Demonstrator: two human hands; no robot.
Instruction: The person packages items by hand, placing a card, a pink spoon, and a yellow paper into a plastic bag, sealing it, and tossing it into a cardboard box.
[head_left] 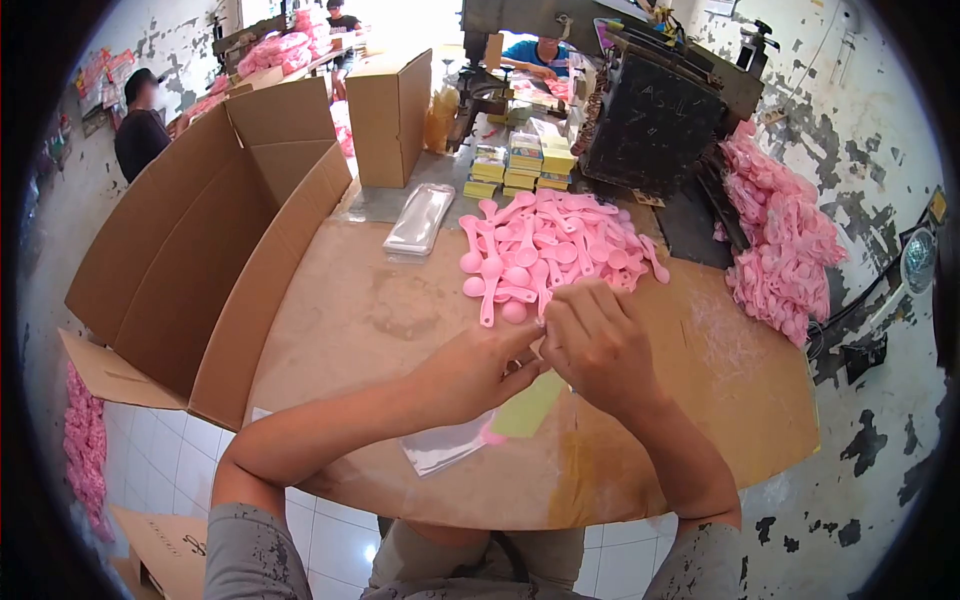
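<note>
My left hand (478, 372) and my right hand (598, 345) meet over the middle of the table, fingertips pinched close together. I cannot tell what is between the fingers. Below them is a yellow-green card (530, 408), partly covered by my left hand. Beside it a pink piece (491, 433) overlaps a clear plastic bag (445, 443) in this view. Just beyond my knuckles lies a heap of pink plastic spoons (540, 240), some of them hidden behind my right hand.
A large open cardboard box (190, 260) stands at left. Behind the spoons are a stack of clear bags (420, 220), bundles of cards (525, 160) and a dark machine (650, 110). Bagged pink spoons (780, 230) pile up at right. Other people work at the back.
</note>
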